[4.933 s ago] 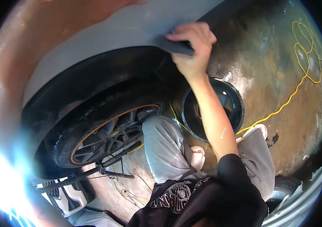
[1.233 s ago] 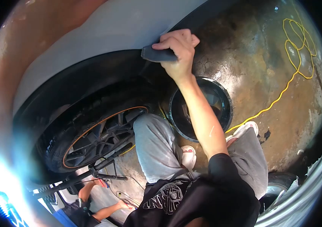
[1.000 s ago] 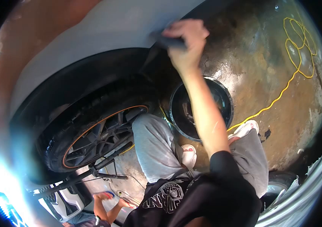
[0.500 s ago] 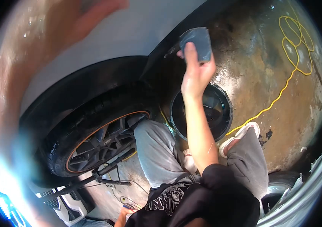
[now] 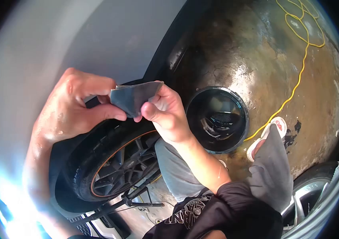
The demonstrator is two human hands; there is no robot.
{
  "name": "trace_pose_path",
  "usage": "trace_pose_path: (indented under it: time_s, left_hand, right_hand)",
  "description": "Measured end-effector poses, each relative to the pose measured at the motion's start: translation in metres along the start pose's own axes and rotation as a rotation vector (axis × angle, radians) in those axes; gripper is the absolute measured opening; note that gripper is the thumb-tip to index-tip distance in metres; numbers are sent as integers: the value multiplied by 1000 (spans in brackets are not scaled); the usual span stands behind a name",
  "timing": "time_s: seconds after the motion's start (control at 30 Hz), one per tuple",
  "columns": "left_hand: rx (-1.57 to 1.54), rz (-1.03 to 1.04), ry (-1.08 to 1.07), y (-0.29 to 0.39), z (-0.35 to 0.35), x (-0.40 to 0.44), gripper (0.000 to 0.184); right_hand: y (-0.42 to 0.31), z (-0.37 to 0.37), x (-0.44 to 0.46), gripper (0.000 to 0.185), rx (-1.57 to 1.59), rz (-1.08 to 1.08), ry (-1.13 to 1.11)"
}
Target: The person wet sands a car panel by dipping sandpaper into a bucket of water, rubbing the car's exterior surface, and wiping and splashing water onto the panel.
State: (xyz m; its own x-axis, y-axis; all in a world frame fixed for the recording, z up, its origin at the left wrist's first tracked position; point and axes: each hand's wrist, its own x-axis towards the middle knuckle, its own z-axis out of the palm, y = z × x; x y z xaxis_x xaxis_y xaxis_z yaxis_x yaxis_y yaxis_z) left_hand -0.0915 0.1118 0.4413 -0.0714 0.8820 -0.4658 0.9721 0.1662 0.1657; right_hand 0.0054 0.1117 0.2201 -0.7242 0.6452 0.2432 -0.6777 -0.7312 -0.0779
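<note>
A bent, dark grey piece of sandpaper is stretched between my hands, in front of the grey car body panel. My left hand, with water drops on its skin, pinches the sheet's left edge between thumb and fingers. On the other side my right hand grips the right end, its thumb lying on the near face and the fingers partly hidden behind. To the right of this hand stands a round black bucket with dark liquid inside.
Below my hands is a car wheel with an orange rim line. A yellow cord runs across the wet, stained floor into loose loops. Another wheel sits at lower right. My shoe stands near the cord.
My right hand has brought the sandpaper left and down from above the bucket. My left hand has come down from the upper left and now grips the sheet's other edge.
</note>
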Motion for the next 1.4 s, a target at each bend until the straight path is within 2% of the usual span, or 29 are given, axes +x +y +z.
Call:
trace_pose_path:
  time_s: [0.03,0.1,0.17,0.2,0.23,0.27,0.3,0.37,0.43,0.47,0.5,0.57,0.6,0.63,0.7,0.73,0.77,0.83,0.87,0.9,0.93,1.03,1.1,1.13,1.23,1.27,1.33,1.37,1.4]
  left_hand:
    - [-127,-12,23,1,3,2,23]
    - [-188,-23,-7,-4,9,2,20]
    - [-493,-280,103,-4,21,3,27]
    - [-537,-330,126,-3,23,4,37]
    - [-528,-335,133,0,24,4,37]
    - [-703,-391,141,3,25,4,37]
    - [-880,-443,148,4,25,4,36]
    - [-853,-491,81,2,25,4,31]
    - [-597,-496,-210,3,27,5,28]
    - [-511,-446,-209,-8,35,0,37]
    - [-513,-448,-207,-8,34,0,37]
    - [-595,-245,-7,-3,33,2,46]
    - [-664,-284,70,3,29,5,38]
    - [-669,-289,72,2,27,4,38]
    - [-427,-229,47,-1,25,5,24]
    - [-448,-352,22,4,23,5,17]
    - [-452,-351,18,2,24,4,17]
    - [-418,-248,-6,-1,26,3,16]
    - [-419,-247,-10,-3,27,2,16]
    - [-345,-133,53,-6,29,1,16]
    - [-273,-19,116,-7,31,1,15]
    - [-250,1,74,-10,27,5,17]
    - [-282,-30,51,-11,22,6,19]
    - [-242,-32,47,-11,20,7,18]
    - [-132,17,65,-15,22,8,21]
    - [-9,76,161,-16,24,9,22]
    - [293,185,283,-13,17,10,24]
    - [292,185,277,-13,12,11,24]
    - [364,218,363,-13,9,11,22]
  right_hand:
    - [0,0,-1,23,1,-4,-4]
    - [-3,5,-1,29,247,21,229]
    - [-2,-2,-4,35,234,-105,265]
    - [-3,1,-5,39,201,-179,256]
    - [-3,3,-6,44,166,-254,246]
    - [-1,2,-7,54,118,-279,222]
    - [0,5,-7,54,122,-278,213]
    - [1,8,-7,55,-30,-253,190]
    - [-6,2,-5,48,-85,-242,273]
    - [-11,-3,-4,41,-137,-234,361]
    - [-15,-3,-3,37,-205,-245,380]
    - [-22,-2,-1,29,-339,-265,421]
    - [-30,13,0,32,-383,-214,380]
    - [-32,22,-1,34,-428,-157,338]
    - [-18,17,-5,38,-425,-256,294]
    - [-12,16,-8,33,-309,-237,270]
    - [-8,17,-10,29,-194,-220,247]
    - [-2,8,-13,27,-329,-195,30]
    - [0,9,-18,28,-200,-108,34]
    - [-1,15,-20,28,-71,-22,39]
    - [-2,15,-20,28,-72,-23,45]
    - [-5,11,-23,29,-115,39,-23]
    - [-8,5,-28,33,-219,184,-45]
    - [-10,10,-30,28,-207,176,39]
    - [-4,4,-35,30,-192,121,164]
    - [1,1,-33,36,-288,31,277]
    - [5,-19,-23,34,-436,-128,447]
    - [8,-28,-15,32,-577,-174,513]
    - [14,-37,-6,30,-648,-198,509]
